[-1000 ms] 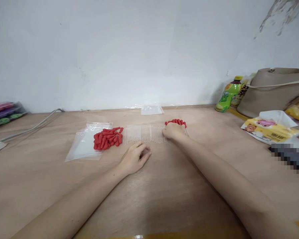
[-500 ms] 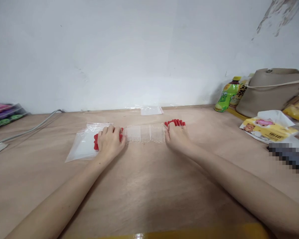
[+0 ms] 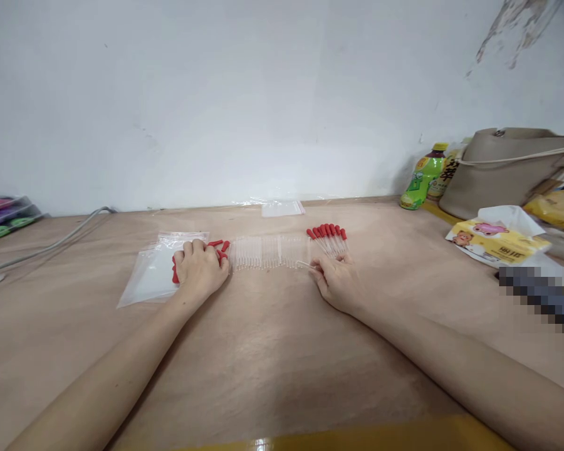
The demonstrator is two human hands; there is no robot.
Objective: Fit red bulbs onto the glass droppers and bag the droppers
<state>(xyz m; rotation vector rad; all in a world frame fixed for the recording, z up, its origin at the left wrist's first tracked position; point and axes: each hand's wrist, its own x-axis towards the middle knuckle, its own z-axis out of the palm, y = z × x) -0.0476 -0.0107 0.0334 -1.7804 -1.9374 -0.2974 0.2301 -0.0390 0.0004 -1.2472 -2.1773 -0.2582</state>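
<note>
A row of thin clear tubes (image 3: 267, 252) lies on the table between my hands. At its left, my left hand (image 3: 198, 268) rests with curled fingers over a pile of red rubber caps (image 3: 175, 269); what the fingers hold, if anything, is hidden. My right hand (image 3: 333, 275) pinches one clear tube (image 3: 305, 265) at the row's right end, its tip pointing left. Just beyond that hand, several droppers with red caps (image 3: 328, 230) lie side by side, caps toward the wall. Flat plastic bags (image 3: 146, 275) lie under and beside my left hand.
A small zip bag (image 3: 282, 208) lies by the wall. On the right are a green bottle (image 3: 423, 176), a beige bag (image 3: 493, 172), a tissue pack (image 3: 498, 241) and a blurred dark object (image 3: 540, 297). A grey cable (image 3: 70, 233) and colourful packets (image 3: 9, 216) are at left.
My right hand has moved toward me off the red-capped droppers, which now show fully, and a clear tube now sticks out from its fingers. My left hand stays over the red caps.
</note>
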